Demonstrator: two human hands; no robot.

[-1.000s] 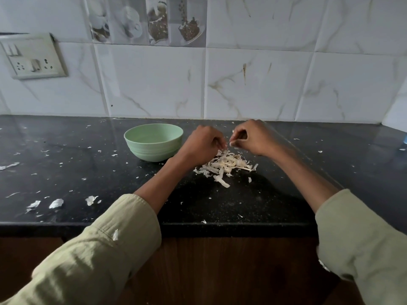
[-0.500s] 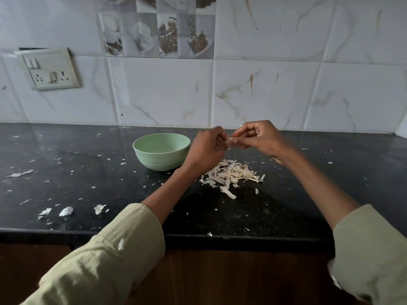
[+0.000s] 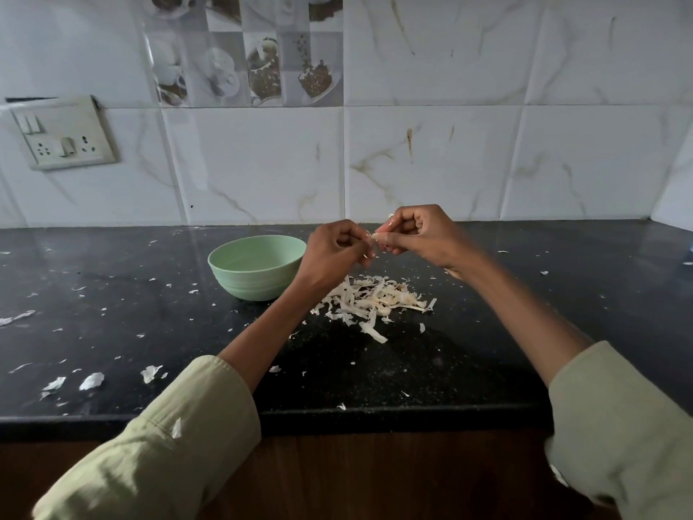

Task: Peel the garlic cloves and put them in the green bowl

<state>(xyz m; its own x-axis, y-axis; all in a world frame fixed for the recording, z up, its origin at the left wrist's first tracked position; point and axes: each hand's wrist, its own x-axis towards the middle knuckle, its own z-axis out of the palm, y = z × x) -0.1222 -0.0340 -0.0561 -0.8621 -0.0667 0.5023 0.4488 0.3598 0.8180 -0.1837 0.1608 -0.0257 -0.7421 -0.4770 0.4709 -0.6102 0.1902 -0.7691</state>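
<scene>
1. Green bowl (image 3: 257,265) sits on the tabletop (image 3: 112,313) just left of our hands, handy for dropping cloves in.
2. Our left hand (image 3: 333,253) has its fingers curled, pinching at the skin, we reckon.
3. Our right hand (image 3: 420,238) pinches the garlic clove (image 3: 374,236), steadying it.
4. Both hover above the peel pile (image 3: 375,302), so scraps probably land together.

A black speckled countertop (image 3: 468,369) runs along the tiled wall, with a wooden front below its near edge. The green bowl (image 3: 257,266) stands on it left of centre. Just right of the bowl lies a heap of garlic peels (image 3: 375,300). Small white peel scraps (image 3: 92,380) lie scattered, mostly toward the near left.
</scene>
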